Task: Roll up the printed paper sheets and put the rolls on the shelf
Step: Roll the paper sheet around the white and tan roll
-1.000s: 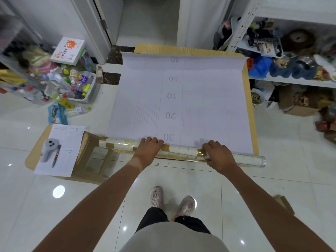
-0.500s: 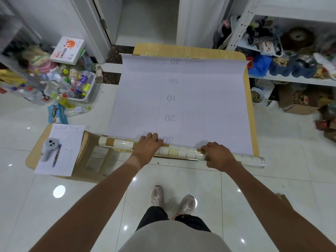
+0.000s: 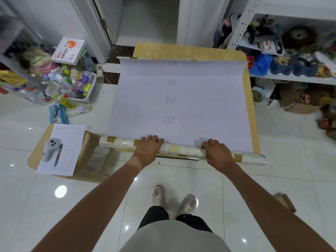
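A large white printed sheet with numbers 40, 50, 10, 20 lies flat on a light wooden table. Its near edge is wound into a long roll with a cream and tan tile pattern outside, lying across the table's front edge. My left hand presses on the roll left of centre, fingers curled over its top. My right hand grips the roll right of centre. The number 30 is almost hidden under the roll. A white metal shelf stands at the right.
A small wooden stool at the left holds a paper form, a grey controller and a pen. A bin of bottles and a white box sit further left. The shelf is crowded with clutter; a cardboard box lies under it.
The roll has advanced away from me over the sheet, covering most of the number 30. Both hands moved forward with it.
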